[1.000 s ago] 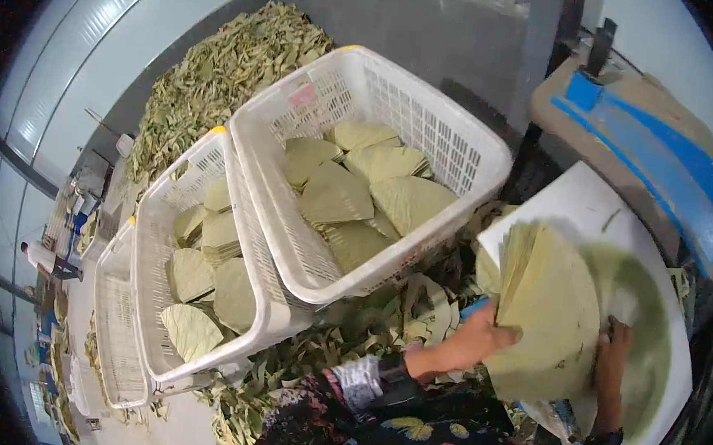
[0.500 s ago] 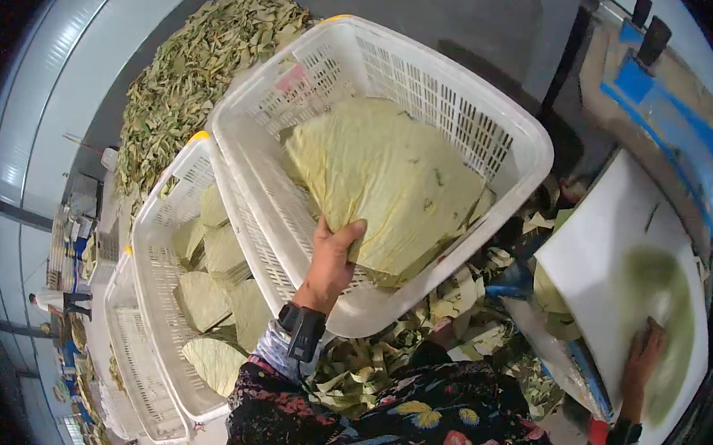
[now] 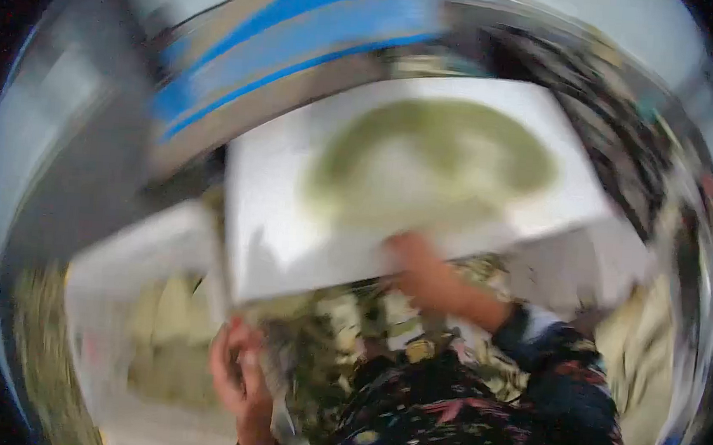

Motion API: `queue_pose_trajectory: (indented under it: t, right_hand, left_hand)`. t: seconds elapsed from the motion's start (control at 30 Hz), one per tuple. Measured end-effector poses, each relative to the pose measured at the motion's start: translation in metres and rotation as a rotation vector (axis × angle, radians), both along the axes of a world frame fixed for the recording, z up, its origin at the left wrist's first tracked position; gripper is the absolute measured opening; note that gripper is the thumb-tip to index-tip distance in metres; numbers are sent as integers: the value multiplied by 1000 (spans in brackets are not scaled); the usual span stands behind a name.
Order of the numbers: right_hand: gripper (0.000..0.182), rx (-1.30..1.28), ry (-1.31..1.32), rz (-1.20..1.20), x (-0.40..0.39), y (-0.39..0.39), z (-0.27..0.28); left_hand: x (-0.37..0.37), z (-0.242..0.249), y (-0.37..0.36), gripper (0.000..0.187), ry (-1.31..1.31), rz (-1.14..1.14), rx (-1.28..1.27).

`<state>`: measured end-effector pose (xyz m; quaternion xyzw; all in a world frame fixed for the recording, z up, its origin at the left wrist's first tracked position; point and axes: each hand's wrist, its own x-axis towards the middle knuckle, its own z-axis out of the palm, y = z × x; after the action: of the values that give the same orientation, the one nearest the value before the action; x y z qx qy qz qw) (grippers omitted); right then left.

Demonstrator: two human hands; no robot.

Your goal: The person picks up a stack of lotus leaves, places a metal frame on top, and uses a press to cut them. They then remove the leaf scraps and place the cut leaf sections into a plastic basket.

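The view is blurred by motion. A white board [image 3: 269, 167] with a greenish arc-shaped stain lies in front of me. At its near edge is my right hand [image 3: 431, 277], its fingers smeared, so their grip does not show. My left hand [image 3: 240, 371] hangs beside the white plastic basket [image 3: 101, 275], by its right rim. Its fingers are loosely bent and apart, with nothing visible in them. Inside the basket lies a pile of pale green dried leaves [image 3: 172, 313].
A panel with blue stripes [image 3: 304, 20] stands behind the board. Leaf scraps [image 3: 313, 376] lie below the board's near edge. More pale leaves [image 3: 637, 350] are at the right, and a greenish heap [image 3: 34, 340] is at the far left.
My view has swung right, from the baskets to the white board. The left hand has let go of the leaf stack, which stays in the basket. The right hand is now at the board's near edge.
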<state>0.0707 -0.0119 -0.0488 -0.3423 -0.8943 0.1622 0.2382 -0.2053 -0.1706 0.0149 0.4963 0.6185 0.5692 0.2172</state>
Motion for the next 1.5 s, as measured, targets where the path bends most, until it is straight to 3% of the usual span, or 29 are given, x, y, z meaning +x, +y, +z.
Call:
queue_pose_trajectory:
  t: [0.03, 0.07, 0.1, 0.17, 0.23, 0.3, 0.37, 0.4, 0.43, 0.47, 0.63, 0.7, 0.77, 0.83, 0.9, 0.97, 1.03, 1.07, 1.1, 1.13, 1.23, 1.27, 1.37, 1.43, 1.5]
  right_hand:
    - [47, -199, -159, 126, -1, -26, 10]
    - [40, 91, 179, 209, 18, -62, 25]
    - [37, 36, 154, 313, 40, -90, 10]
    - [38, 94, 71, 192, 104, -141, -3]
    - [42, -149, 50, -74, 128, -162, -19]
    - [43, -134, 88, -337, 217, -203, -26]
    - [46, -202, 93, -711, 274, -238, -18]
    - [48, -284, 92, -881, 298, -258, -13]
    - [48, -90, 77, -988, 324, -280, -30]
    - [47, -101, 67, -1194, 344, -300, -31]
    - [47, -379, 322, -1739, 443, -383, -41]
    - [48, -382, 312, -1758, 474, -389, -59]
    - [50, -225, 256, -1766, 498, -381, -72]
    - [51, -223, 275, -1713, 509, -366, -67]
    - [52, -236, 407, -1655, 509, -349, -61]
    - [53, -284, 413, -1611, 506, -343, -42]
    - [53, -159, 393, -1562, 504, -347, -44]
    - [53, -175, 363, -1574, 506, -351, -36]
    - [53, -167, 357, -1581, 512, -356, -32]
    - [52, -231, 401, -1617, 517, -363, -30]
    - [49, -326, 431, -1675, 537, -377, -31]
    - [48, -315, 469, -1671, 546, -379, -33]
    - [47, -292, 533, -1658, 573, -370, -34]
    - [52, -240, 493, -1671, 596, -353, -27]
    - [58, -242, 444, -1678, 623, -331, -30]
  left_hand:
    - [21, -9, 9, 38, 64, -183, 25]
    - [51, -15, 16, 38, 48, -314, 50]
    - [79, -20, 20, 34, 46, -397, -68]
    - [132, -30, 24, 31, 81, -548, -174]
    - [142, -48, 49, 28, 102, -663, -321]
    - [221, -47, 45, 27, 196, -754, -355]
    - [271, -52, 44, 25, -77, -890, -371]
    - [297, -48, 41, 23, -94, -876, -461]
    - [314, -50, 41, 23, -71, -925, -468]
    - [338, -66, 39, 23, -124, -970, -522]
    - [450, -68, 15, 24, -172, -1165, -775]
    - [492, -78, 13, 27, -109, -1193, -821]
    - [531, -118, 22, 31, -74, -1348, -854]
    - [586, -143, 28, 36, 15, -1471, -708]
    - [645, -132, 34, 45, 96, -1632, -618]
    - [705, -157, 36, 53, 62, -1563, -672]
    - [752, -139, 37, 59, 273, -1652, -666]
    - [771, -172, 37, 59, 269, -1659, -659]
    - [800, -231, 41, 56, -24, -1630, -899]
    - [817, -228, 36, 54, -320, -1566, -1131]
    - [826, -205, 20, 46, -350, -1584, -1301]
    - [824, -198, 15, 39, -401, -1582, -1257]
    - [818, -168, -1, 41, -530, -1625, -1059]
    - [816, -156, -1, 38, -452, -1535, -1090]
    - [818, -164, -9, 40, -411, -1575, -953]
